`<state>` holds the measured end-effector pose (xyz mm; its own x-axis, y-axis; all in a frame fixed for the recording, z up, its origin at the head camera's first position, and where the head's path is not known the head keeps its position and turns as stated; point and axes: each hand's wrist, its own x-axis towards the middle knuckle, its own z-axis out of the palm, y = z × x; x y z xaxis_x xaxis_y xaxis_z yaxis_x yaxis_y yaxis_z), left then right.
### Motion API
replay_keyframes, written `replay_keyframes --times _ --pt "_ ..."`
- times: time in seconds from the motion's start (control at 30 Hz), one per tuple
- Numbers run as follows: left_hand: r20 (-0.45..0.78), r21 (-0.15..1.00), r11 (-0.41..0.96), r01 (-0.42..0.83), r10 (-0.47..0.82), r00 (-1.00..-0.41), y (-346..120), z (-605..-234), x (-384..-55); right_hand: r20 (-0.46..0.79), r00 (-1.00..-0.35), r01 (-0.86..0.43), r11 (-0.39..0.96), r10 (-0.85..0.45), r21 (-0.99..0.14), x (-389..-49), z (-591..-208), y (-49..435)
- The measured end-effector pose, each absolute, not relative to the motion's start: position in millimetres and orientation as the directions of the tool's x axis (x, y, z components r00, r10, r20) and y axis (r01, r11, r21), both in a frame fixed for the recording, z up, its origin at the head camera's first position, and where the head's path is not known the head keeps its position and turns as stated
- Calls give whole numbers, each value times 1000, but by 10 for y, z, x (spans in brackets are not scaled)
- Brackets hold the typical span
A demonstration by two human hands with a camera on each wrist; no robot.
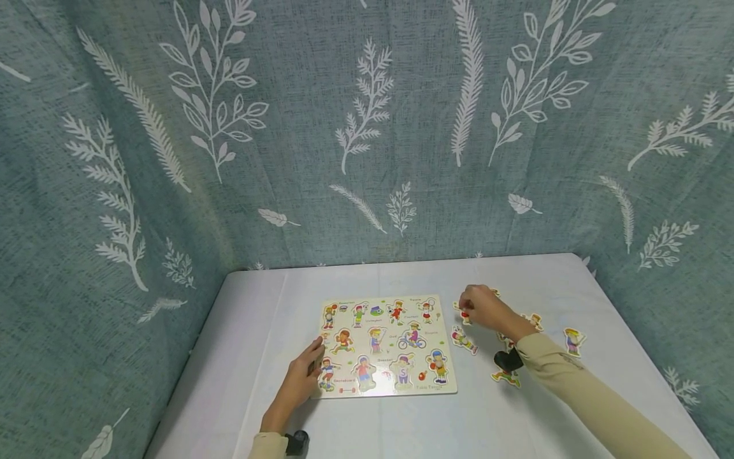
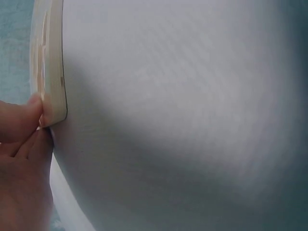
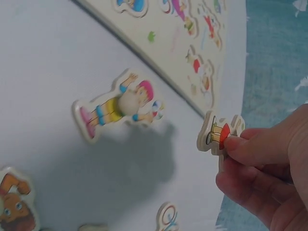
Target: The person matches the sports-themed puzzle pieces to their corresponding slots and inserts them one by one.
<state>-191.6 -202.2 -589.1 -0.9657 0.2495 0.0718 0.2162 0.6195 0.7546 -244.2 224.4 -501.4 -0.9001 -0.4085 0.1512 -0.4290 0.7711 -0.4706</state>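
A wooden puzzle board (image 1: 390,394) printed with sports figures lies flat on the table. At its left edge my left hand (image 1: 301,375) grips the board, thumb on top and fingers against the side, as the left wrist view shows. My right hand (image 1: 489,308) is just off the board's right side. Between thumb and fingers it pinches a puzzle piece (image 3: 213,134), a figure with red clothing, raised above the table in the right wrist view. Close by lies a puzzle piece with a pink-capped figure (image 3: 113,108) and a round knob.
More loose puzzle pieces lie right of the board, among them a figure in a yellow cap (image 1: 573,342) and one partly under the right wrist (image 1: 506,378). The white-covered table (image 1: 252,331) is bounded by leaf-patterned green cloth (image 1: 309,210) behind and at both sides.
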Motion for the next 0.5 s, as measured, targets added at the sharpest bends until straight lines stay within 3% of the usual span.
replay_keyframes --times 0.5 --pt "18 760 631 156 219 -976 -2015 -5864 -1916 137 -888 -446 749 -439 -490 -2588 -4974 2013"
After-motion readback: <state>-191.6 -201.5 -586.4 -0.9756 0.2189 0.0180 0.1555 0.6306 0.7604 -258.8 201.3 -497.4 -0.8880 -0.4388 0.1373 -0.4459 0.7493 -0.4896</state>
